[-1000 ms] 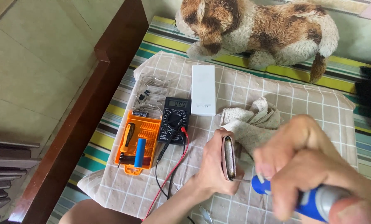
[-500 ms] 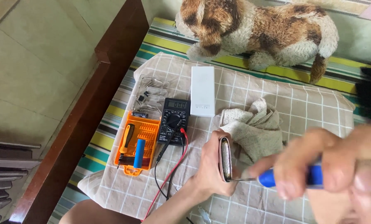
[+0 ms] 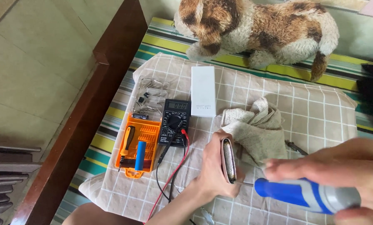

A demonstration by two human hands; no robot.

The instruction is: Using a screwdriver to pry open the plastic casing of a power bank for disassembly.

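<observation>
Checked cloth [image 3: 320, 108], slim phone [image 3: 228, 160], blue-handled screwdriver [image 3: 307, 196]

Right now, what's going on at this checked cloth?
A person's left hand holds a slim, pale-cased phone-like device on edge above the beige checked cloth. The right hand grips a blue-and-grey-handled screwdriver, its thin tip at the device's lower end. Beside them lie a crumpled beige rag, a black multimeter and an orange bit case.

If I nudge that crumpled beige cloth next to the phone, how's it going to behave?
The beige cloth lies in soft folds, so it would likely bunch and drag rather than slide as one piece. It looks light and floppy, and would probably sag if lifted. Its edge sits beside the phone in the left hand, so it may brush it.
</observation>
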